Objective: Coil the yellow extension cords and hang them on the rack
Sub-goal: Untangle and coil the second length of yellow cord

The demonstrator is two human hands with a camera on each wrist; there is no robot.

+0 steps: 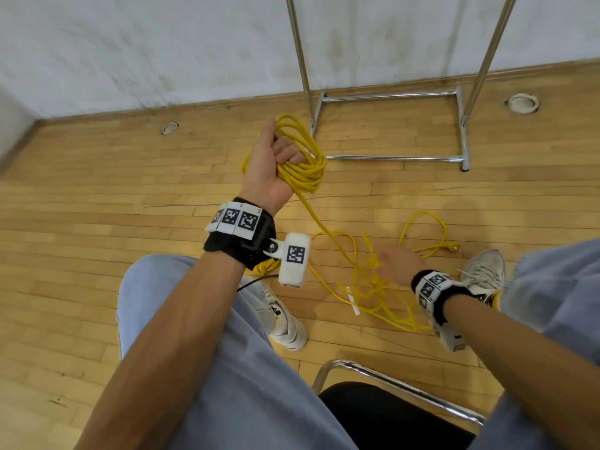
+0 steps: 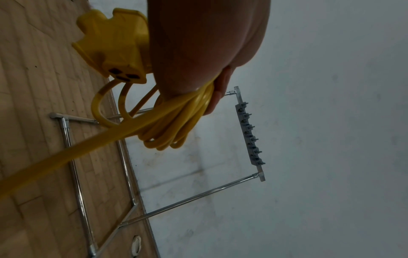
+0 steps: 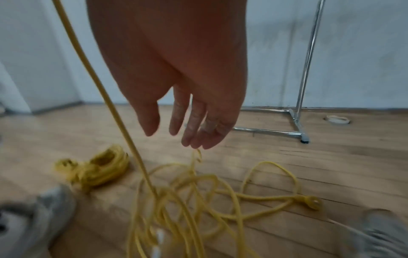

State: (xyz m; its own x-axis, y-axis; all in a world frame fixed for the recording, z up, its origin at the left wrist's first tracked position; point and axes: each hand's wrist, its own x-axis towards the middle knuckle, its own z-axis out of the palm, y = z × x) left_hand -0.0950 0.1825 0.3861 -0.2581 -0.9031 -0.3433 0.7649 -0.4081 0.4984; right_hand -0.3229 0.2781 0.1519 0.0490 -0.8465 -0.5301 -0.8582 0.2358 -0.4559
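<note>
Sprawling yellow cord, wooden floor, white wall

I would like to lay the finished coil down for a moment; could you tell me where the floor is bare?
Bare floor lies to the left hand's left, up to the wall. Another free patch sits between the rack base and the loose cord. It is crowded between the shoes, where the right hand reaches.
</note>
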